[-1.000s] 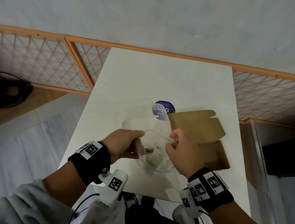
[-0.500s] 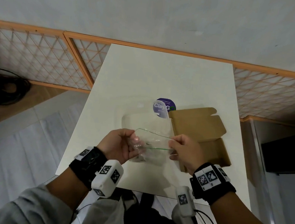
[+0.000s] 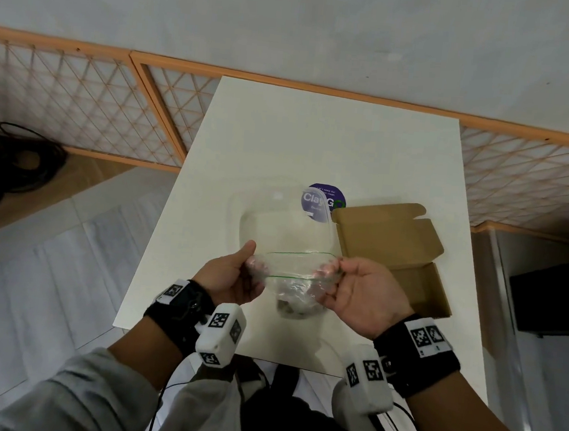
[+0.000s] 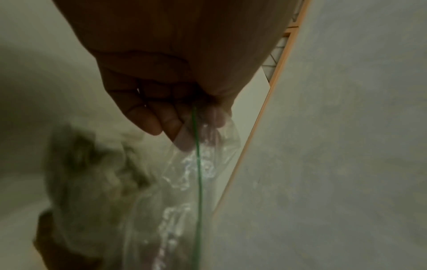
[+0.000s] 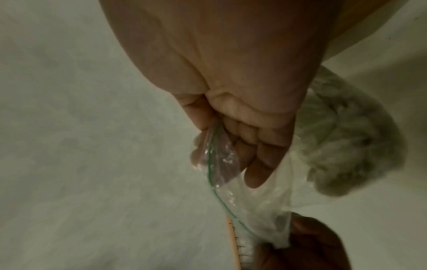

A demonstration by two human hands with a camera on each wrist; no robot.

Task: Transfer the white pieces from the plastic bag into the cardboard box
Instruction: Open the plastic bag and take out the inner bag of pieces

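Note:
A clear plastic bag (image 3: 297, 275) with a green zip line hangs between both hands above the white table (image 3: 317, 142). My left hand (image 3: 236, 273) pinches its left top corner, and my right hand (image 3: 349, 286) pinches its right top corner. The bag's mouth is pulled wide. White pieces (image 3: 294, 302) sit bunched in the bottom of the bag, blurred in the left wrist view (image 4: 92, 179) and the right wrist view (image 5: 351, 149). The open brown cardboard box (image 3: 396, 256) lies on the table just right of my right hand.
A clear plastic container (image 3: 275, 221) with a purple round label (image 3: 322, 201) stands behind the bag. Wooden lattice panels (image 3: 79, 108) run along the wall beyond the table. Black cables (image 3: 9, 160) lie on the floor at the left.
Both hands lifted the bag off the table and turned palms up. They drew apart and stretched the bag's mouth wide.

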